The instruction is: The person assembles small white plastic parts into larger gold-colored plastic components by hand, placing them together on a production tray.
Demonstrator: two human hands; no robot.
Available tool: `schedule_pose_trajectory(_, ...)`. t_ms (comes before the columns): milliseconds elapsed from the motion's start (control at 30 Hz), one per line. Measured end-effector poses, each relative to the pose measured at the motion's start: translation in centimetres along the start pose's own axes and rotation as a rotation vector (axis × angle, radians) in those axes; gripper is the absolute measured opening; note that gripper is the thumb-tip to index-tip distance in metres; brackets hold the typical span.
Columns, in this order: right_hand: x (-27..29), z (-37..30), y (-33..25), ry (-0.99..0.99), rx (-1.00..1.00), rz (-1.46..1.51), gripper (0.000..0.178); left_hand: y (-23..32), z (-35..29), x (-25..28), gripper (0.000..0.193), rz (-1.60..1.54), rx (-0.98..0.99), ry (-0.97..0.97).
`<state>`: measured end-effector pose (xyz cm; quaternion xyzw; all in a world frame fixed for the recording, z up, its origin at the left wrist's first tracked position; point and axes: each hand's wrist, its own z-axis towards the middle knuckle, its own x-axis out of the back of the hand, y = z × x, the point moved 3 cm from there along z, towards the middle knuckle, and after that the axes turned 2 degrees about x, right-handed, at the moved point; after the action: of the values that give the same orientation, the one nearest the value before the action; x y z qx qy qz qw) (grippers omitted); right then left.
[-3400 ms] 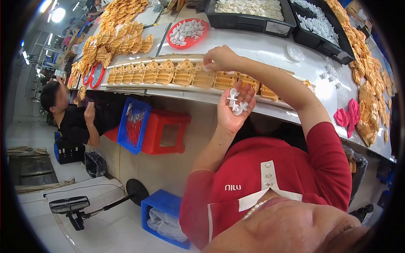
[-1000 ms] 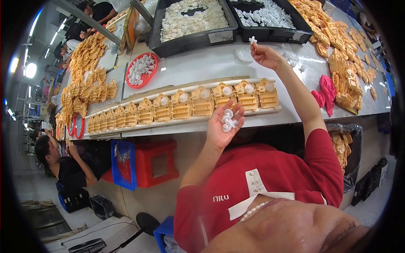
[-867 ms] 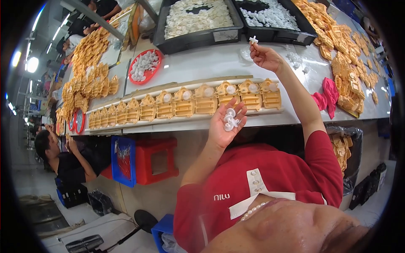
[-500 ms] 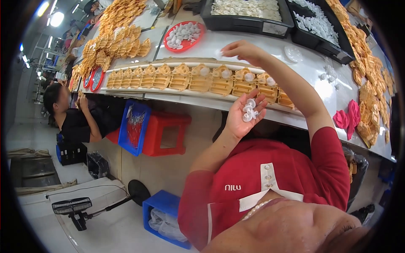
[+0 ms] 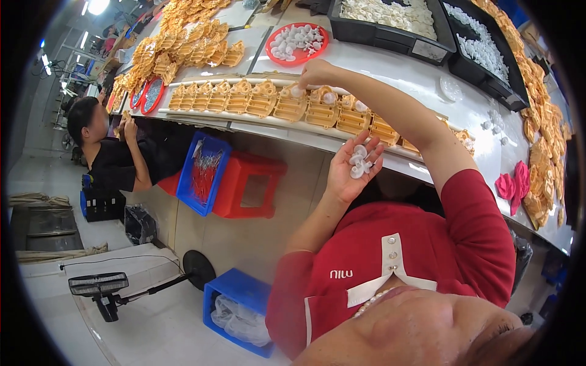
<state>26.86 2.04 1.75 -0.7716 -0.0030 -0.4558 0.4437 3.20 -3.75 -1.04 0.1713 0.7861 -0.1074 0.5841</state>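
My left hand (image 5: 348, 171) is palm up and cupped beside the table's near edge. Several small white plastic parts (image 5: 360, 161) with round discs and stems lie in it. My right hand (image 5: 317, 74) reaches across with its fingers pinched together, right at one of the orange-tan plastic housings (image 5: 290, 107) standing in a row. A white round part (image 5: 297, 91) shows under those fingertips, partly hidden by them. Housings to the right of it, such as this one (image 5: 321, 114), carry a white round piece too; those to the left show none.
A red tray (image 5: 326, 39) of white parts stands behind the row. Black bins (image 5: 436, 55) of white pieces are farther back right. Heaps of housings (image 5: 195, 46) lie at both ends. A co-worker (image 5: 116, 152) sits at left, near a red stool (image 5: 250, 186) and blue crate (image 5: 204, 174).
My right hand has moved left and down, bringing its white part from above the row onto a housing. My left hand stays nearly still with its white parts.
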Motion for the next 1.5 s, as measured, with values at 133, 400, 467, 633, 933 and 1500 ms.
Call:
schedule_pose_trajectory(133,0.2,-0.2,-0.5,-0.049,-0.059,-0.065,0.037,0.2,-0.1,-0.1,0.037,-0.012,0.002,-0.008)
schedule_pose_trajectory(400,0.2,-1.0,0.7,0.068,0.078,0.07,0.034,0.7,0.4,-0.6,0.036,-0.011,-0.019,-0.041)
schedule_pose_trajectory(467,0.3,-1.6,0.5,0.184,0.209,0.17,0.031,0.8,0.4,-0.8,0.035,-0.022,-0.039,-0.036)
schedule_pose_trajectory(633,-0.2,-3.1,-2.4,0.156,0.597,-0.035,0.017,0.6,0.3,-1.0,0.035,-0.017,-0.039,-0.026)
schedule_pose_trajectory(933,-0.3,-3.1,-1.8,0.248,0.587,-0.223,0.017,0.9,0.4,-0.6,0.035,-0.03,-0.039,-0.023)
schedule_pose_trajectory(1500,-0.8,-3.4,-2.4,0.249,0.454,-0.326,0.024,0.5,0.5,-0.7,0.035,-0.061,-0.032,-0.053)
